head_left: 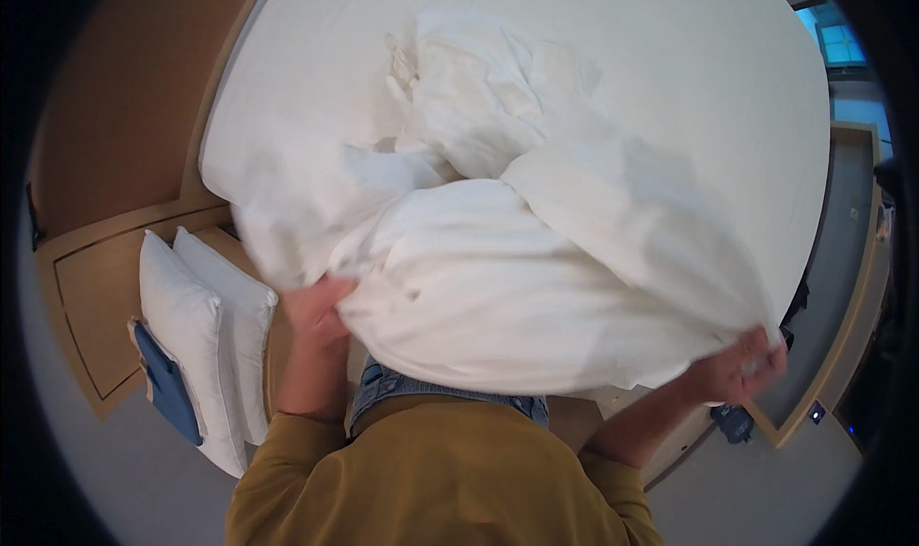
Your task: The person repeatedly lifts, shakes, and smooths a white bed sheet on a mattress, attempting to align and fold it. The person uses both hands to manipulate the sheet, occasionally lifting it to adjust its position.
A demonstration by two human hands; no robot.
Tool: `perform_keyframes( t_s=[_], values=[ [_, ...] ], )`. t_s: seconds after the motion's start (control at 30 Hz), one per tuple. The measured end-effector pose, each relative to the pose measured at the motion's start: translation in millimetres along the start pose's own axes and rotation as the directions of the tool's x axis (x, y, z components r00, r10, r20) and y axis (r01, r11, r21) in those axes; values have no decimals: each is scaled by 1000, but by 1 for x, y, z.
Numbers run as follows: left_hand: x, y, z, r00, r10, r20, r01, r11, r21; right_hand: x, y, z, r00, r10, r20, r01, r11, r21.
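A large white sheet is stretched between my two hands at the near side of the bed, its far part lying bunched and creased in the middle of the mattress. My left hand is closed on the sheet's near left part. At the near right, my right hand grips the other end, slightly smeared by motion. The span between the hands bulges and sags in front of my waist. Under and beyond it lies the mattress, covered in smooth white cloth.
Two white pillows stand upright at the left, with a blue cloth item beside them. A brown headboard panel rises at the far left. Along the right runs a wood-edged furniture piece; a dark blue item lies on the floor.
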State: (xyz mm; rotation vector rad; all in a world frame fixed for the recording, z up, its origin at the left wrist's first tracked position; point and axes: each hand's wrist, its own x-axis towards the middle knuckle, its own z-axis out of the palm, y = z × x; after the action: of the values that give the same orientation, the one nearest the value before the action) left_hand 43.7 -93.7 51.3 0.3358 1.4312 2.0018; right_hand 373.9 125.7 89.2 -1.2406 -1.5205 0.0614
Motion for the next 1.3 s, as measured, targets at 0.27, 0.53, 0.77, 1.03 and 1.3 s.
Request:
perform_keyframes(
  t_s=[0.27, 0.53, 0.77, 1.03, 1.3],
  values=[
    [-1, 14, -44, 872, -488, 36, 360, 690, 627, 37, 26, -61, 926, -175, 334, 301, 876, -377],
    [12, -33, -55, 943, -320, 90, -205, -345, 916, 29, 85, -98, 769, 460, 443, 165, 527, -834],
    [42, -99, 17, 836, -177, 520, -434, 368, 822, -30, 65, -35, 797, 98, 596, 173, 909, -380],
    [-26, -178, 51, 588, -657, 471, 6, 586, 810, -70, -16, 83, 586, -125, 801, 214, 977, -4],
    [-54, -187, 32, 705, -598, 380, -39, 502, 864, -129, 27, 158, 76, 279, 957, 399, 871, -285]
  ],
)
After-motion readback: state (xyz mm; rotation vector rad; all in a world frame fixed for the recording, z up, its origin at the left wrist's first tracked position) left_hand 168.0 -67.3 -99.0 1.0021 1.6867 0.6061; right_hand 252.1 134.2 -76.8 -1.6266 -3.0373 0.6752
